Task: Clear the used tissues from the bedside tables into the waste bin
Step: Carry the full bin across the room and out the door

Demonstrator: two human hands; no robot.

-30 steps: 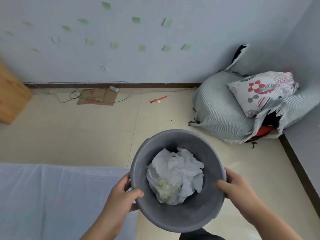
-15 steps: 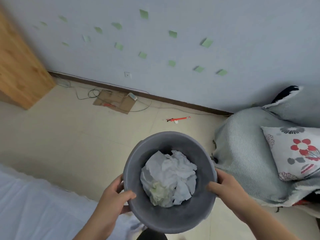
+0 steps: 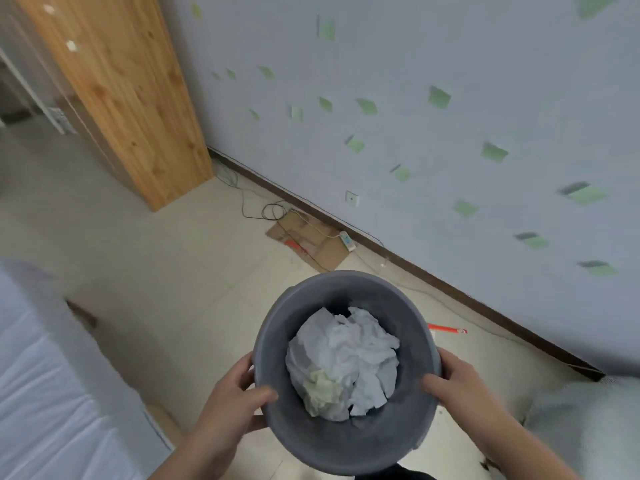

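two grips, left hand [image 3: 232,403] and right hand [image 3: 464,386], clamped on one waste bin [image 3: 346,445], one tissue heap [image 3: 346,355] inside

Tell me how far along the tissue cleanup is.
Done: a heap of crumpled tissues lies in the grey bin. In hand: the left hand and right hand grip the bin's rim, holding it above the floor. Left: setting the bin down; no bedside table is in view, so I cannot tell whether more tissues remain.
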